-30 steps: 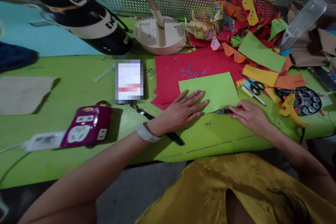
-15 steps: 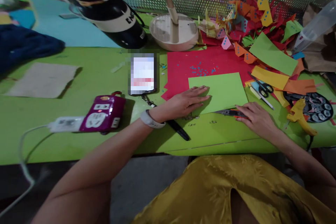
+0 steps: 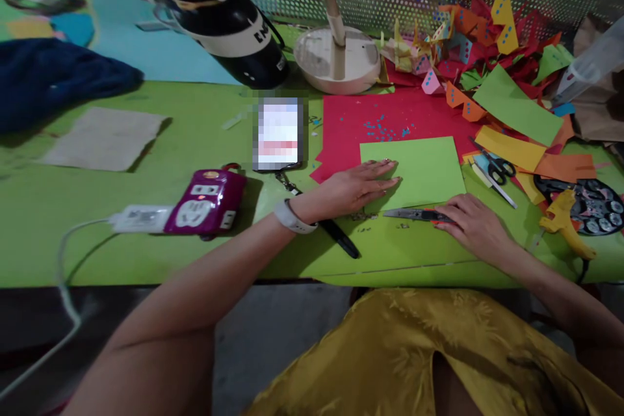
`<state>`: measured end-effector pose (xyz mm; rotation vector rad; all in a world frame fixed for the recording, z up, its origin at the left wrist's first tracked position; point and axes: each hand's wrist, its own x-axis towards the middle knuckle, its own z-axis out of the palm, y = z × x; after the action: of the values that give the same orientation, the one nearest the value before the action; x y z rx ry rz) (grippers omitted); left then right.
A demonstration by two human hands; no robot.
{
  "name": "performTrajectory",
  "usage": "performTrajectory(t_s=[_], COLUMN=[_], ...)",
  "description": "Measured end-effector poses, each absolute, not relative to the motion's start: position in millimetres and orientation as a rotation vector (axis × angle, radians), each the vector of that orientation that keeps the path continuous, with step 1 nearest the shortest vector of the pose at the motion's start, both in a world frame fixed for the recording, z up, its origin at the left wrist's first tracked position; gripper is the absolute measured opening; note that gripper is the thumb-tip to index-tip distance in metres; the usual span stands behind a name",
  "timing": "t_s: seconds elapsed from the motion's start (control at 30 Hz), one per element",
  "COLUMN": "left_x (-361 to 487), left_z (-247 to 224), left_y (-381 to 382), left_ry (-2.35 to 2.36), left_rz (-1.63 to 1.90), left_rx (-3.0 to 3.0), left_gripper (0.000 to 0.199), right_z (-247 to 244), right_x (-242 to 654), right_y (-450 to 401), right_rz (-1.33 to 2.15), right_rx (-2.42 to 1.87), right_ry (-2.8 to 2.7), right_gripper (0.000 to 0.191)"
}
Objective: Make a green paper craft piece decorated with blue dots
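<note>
A green sheet of paper (image 3: 424, 172) lies partly over a red sheet (image 3: 346, 117) on the green table. My left hand (image 3: 353, 190) rests flat on the green sheet's left side, fingers stretched out and pointing right. Near the sheet's lower right corner, my right hand (image 3: 470, 221) is closed around the handle of a box cutter (image 3: 412, 214). The blade points left, just below the sheet's bottom edge, and does not appear to touch it. Small blue bits (image 3: 383, 129) are scattered over the red sheet.
A phone (image 3: 277, 133), purple power socket (image 3: 207, 201), black bottle (image 3: 244, 39) and fan base (image 3: 337, 62) stand left and behind. Scissors (image 3: 500, 169), paper strips, a yellow glue gun (image 3: 563, 221) and folded paper shapes (image 3: 504, 19) lie to the right. A black strap (image 3: 341, 238) lies below my left wrist.
The box cutter in my right hand has moved left and slightly down, away from the sheet's edge. My left hand stays on the green sheet. The whole view has shifted a little.
</note>
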<state>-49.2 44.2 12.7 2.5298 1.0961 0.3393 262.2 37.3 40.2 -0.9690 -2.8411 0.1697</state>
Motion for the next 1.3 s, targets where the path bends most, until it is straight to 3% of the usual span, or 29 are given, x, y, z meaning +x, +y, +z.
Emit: performTrajectory(t_s=[0.57, 1.3], left_x=[-49, -47], left_z=[13, 15], left_y=[44, 44], left_ry=[1.097, 1.091], left_rz=[0.38, 0.327], left_rx=[2.499, 2.561], left_gripper=[0.043, 0.043], right_z=[40, 39], right_x=[269, 236], right_y=[36, 39], right_rz=[0.2, 0.234], right_rx=[-1.135, -0.931], right_ry=[-2.748, -2.854], right_gripper=[0.028, 0.024])
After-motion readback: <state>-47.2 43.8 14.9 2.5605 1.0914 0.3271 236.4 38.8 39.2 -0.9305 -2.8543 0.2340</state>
